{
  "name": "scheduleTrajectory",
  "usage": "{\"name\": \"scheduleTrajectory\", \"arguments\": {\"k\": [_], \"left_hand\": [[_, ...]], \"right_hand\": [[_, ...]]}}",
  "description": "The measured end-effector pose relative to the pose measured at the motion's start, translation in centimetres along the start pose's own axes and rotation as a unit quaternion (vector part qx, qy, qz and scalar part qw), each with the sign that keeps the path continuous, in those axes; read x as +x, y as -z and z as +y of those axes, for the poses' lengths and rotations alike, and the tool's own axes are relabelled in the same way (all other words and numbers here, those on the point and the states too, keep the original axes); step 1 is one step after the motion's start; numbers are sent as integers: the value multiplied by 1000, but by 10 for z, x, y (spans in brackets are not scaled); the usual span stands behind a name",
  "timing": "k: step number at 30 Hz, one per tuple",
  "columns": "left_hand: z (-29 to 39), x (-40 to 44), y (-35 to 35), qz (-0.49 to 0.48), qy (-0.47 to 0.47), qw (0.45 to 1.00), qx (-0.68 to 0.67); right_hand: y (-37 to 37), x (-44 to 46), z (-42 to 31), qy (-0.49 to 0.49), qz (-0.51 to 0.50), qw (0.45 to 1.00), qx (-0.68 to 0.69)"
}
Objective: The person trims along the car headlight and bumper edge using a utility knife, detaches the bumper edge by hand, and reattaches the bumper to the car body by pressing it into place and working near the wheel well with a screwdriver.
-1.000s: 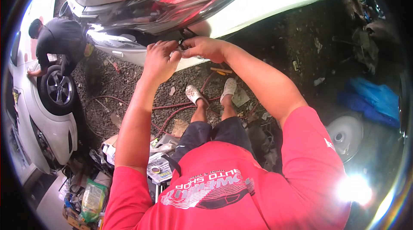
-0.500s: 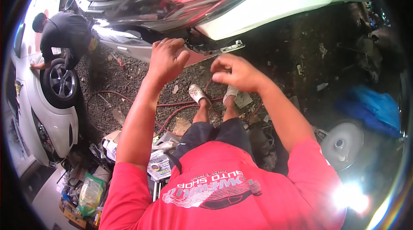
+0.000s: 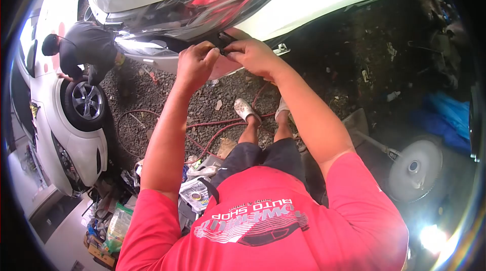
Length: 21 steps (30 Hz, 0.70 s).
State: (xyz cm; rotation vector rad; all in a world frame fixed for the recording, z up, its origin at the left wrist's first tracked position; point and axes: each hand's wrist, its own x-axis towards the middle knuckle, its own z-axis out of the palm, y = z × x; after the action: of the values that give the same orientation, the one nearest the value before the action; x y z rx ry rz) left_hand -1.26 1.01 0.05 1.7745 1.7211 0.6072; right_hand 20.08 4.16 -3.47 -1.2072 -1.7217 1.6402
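Note:
In the head view my two hands meet at the loosened edge of a car bumper (image 3: 164, 62), just below a lamp (image 3: 223, 2) with red in it. My left hand (image 3: 196, 64) has its fingers curled in a pinch at the bumper's top edge. Close against it, my right hand (image 3: 253, 58) is closed too, its fingertips by a small dark piece (image 3: 223, 52). Fingers cover most of that piece, so its kind is hidden. The bumper's pale end tab (image 3: 282, 48) sticks out past my right hand. Above is the white car body (image 3: 324, 10).
A person in dark clothes (image 3: 88, 43) bends over the wheel (image 3: 87, 101) of another white car at left. Red hoses (image 3: 202, 144) cross the gravel by my feet. A round whitish disc (image 3: 415, 169) and blue sheeting (image 3: 448, 119) lie at right; bags and papers (image 3: 119, 225) at lower left.
My right hand has moved up and left to meet my left hand at the bumper edge, and its fingers have closed. The view has shifted slightly.

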Motion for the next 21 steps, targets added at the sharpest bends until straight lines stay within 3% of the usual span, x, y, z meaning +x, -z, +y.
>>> {"name": "scheduleTrajectory", "arguments": {"k": [2,7,13,17,19,20,21], "left_hand": [[9,1,0,-2,27,1000,-4],[20,7,2,-12,117,993,11],[25,18,-10,-2,126,979,160],[30,20,-6,-8,134,977,165],[20,23,2,-55,155,986,38],[14,22,5,-57,155,985,41],[14,22,9,-97,117,988,-14]], "right_hand": [[1,2,6,-22,-13,999,38],[0,0,-9,-45,17,998,-43],[-2,-10,-7,-11,33,995,-90],[-6,-19,5,20,30,998,-59],[-9,-21,4,44,77,991,-98],[-11,-22,4,43,79,991,-95],[-12,-24,3,36,80,990,-112]]}}
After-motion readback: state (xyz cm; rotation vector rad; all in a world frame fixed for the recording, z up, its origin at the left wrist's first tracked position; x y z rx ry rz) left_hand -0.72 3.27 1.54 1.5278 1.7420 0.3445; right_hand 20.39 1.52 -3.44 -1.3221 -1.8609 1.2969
